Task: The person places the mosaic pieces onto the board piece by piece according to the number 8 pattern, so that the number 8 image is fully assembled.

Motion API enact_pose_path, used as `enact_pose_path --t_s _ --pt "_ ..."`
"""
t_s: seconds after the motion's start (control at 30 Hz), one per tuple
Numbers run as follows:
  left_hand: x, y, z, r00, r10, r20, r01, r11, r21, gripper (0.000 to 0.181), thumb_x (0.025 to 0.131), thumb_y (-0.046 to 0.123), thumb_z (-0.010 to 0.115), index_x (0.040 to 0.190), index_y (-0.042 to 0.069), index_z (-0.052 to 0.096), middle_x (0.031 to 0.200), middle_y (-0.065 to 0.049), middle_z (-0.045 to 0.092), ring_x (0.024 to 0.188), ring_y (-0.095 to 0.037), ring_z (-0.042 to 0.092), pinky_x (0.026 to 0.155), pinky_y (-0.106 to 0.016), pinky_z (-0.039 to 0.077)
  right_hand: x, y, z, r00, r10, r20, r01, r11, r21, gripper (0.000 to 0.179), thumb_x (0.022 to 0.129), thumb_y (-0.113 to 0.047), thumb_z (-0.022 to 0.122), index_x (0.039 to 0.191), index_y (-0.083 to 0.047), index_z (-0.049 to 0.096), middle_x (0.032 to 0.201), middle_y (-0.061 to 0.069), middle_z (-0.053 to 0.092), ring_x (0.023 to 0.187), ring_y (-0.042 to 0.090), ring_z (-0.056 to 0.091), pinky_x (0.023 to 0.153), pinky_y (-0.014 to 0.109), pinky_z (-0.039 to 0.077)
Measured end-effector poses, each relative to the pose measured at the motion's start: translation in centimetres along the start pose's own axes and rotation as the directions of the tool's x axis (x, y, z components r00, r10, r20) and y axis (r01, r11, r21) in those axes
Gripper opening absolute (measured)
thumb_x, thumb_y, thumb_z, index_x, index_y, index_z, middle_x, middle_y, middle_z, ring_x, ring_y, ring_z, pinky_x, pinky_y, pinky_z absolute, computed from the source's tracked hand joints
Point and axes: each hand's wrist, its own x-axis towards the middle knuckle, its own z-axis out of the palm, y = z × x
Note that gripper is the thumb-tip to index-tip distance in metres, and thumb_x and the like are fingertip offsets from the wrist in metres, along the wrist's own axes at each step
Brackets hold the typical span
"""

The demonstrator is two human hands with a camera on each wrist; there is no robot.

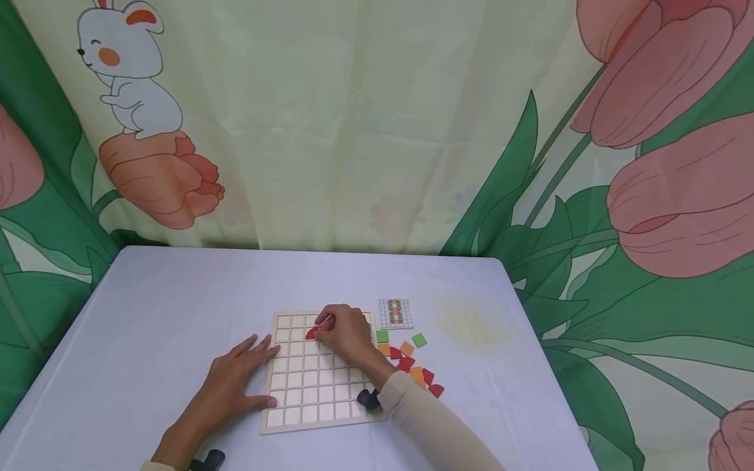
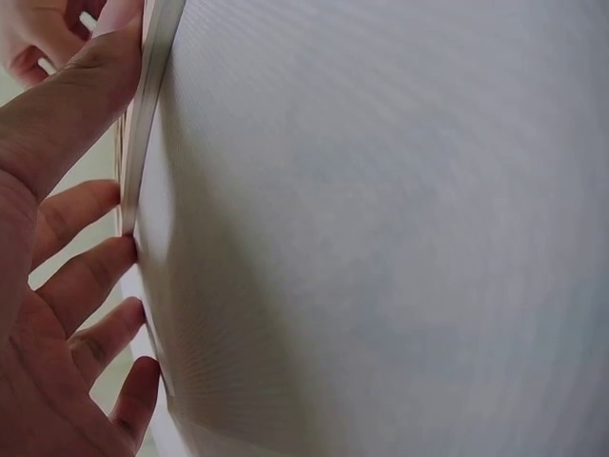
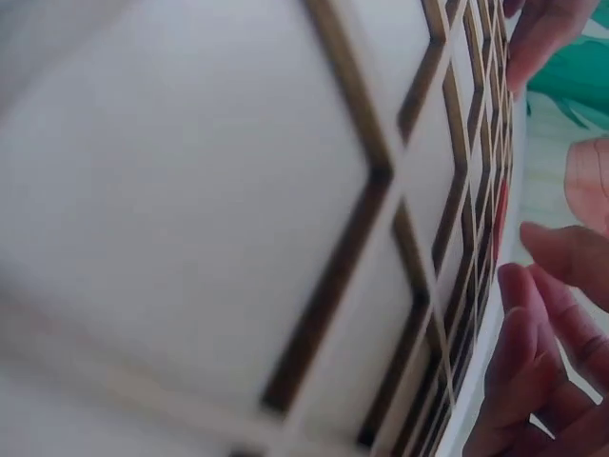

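A wooden grid board (image 1: 323,425) with white cells lies on the table. My left hand (image 1: 238,376) is spread along its left edge, with thumb and fingertips touching the frame; the left wrist view shows these fingers (image 2: 90,276) nearly straight. Near the board's top, a red rounded piece (image 1: 311,333) sits in a cell. My right hand (image 1: 347,332) is over the upper board, its fingertips at that piece. In the right wrist view the red piece (image 3: 500,219) is on the grid beside the fingers (image 3: 519,347), and nothing shows between them.
Right of the board are loose green squares (image 1: 419,340), orange squares (image 1: 407,348) and several red rounded pieces (image 1: 436,390). A small pattern card (image 1: 396,314) lies at the board's upper right. The white-covered table (image 1: 194,294) meets a printed curtain (image 1: 306,163) behind.
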Motion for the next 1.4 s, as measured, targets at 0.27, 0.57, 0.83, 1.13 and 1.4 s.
enact_pose_path --t_s 0.27,0.57,0.83,1.13,1.4 --pt "-0.3 -0.1 0.0 1.000 -0.009 0.009 0.010 1.000 -0.003 0.099 0.064 0.045 0.100 0.151 0.020 0.061 0.163 -0.010 0.053 0.154 -0.041 0.040 0.103 -0.068 0.043 -1.3 1.4 -2.4 0.998 0.060 -0.034 -0.056 0.993 0.103 0.016 0.088 -0.019 0.088 0.101 -0.019 0.080 0.078 -0.008 0.070 0.072 0.009 0.062 0.063 0.028 0.048" --pt "-0.5 0.0 -0.3 1.000 -0.012 0.007 0.012 1.000 -0.002 0.098 0.064 0.046 0.100 0.151 0.021 0.061 0.163 -0.008 0.053 0.154 -0.040 0.041 0.103 -0.067 0.043 -3.5 4.6 -5.6 0.986 0.122 -0.111 -0.115 0.991 0.066 0.017 0.087 -0.021 0.089 0.102 -0.022 0.079 0.083 -0.007 0.071 0.070 0.014 0.060 0.059 0.027 0.048" --pt "-0.4 -0.2 -0.1 1.000 -0.006 -0.003 0.006 1.000 -0.010 0.098 0.064 0.046 0.100 0.151 0.021 0.062 0.163 -0.008 0.053 0.154 -0.041 0.040 0.102 -0.065 0.043 -5.9 7.1 -7.6 0.955 0.242 -0.171 -0.227 0.968 0.105 0.021 0.088 -0.018 0.088 0.106 -0.022 0.078 0.092 -0.001 0.071 0.074 0.017 0.065 0.059 0.027 0.059" --pt "-0.1 0.0 -0.1 1.000 -0.003 -0.011 0.002 1.000 -0.017 0.099 0.062 0.045 0.101 0.150 0.021 0.062 0.163 -0.008 0.053 0.154 -0.041 0.040 0.103 -0.067 0.042 -8.1 8.9 -9.4 0.938 0.284 -0.196 -0.281 0.959 0.046 0.028 0.085 -0.017 0.090 0.111 -0.019 0.080 0.096 0.003 0.071 0.068 0.017 0.065 0.061 0.026 0.060" --pt "0.1 -0.2 0.2 1.000 0.002 -0.008 -0.003 1.000 -0.017 0.100 0.063 0.045 0.101 0.151 0.020 0.061 0.163 -0.009 0.053 0.155 -0.041 0.039 0.103 -0.066 0.042 -8.6 9.8 -9.7 0.926 0.329 -0.182 -0.344 0.937 -0.058 0.029 0.084 -0.015 0.091 0.110 -0.015 0.081 0.100 0.005 0.068 0.071 0.015 0.060 0.058 0.025 0.057"
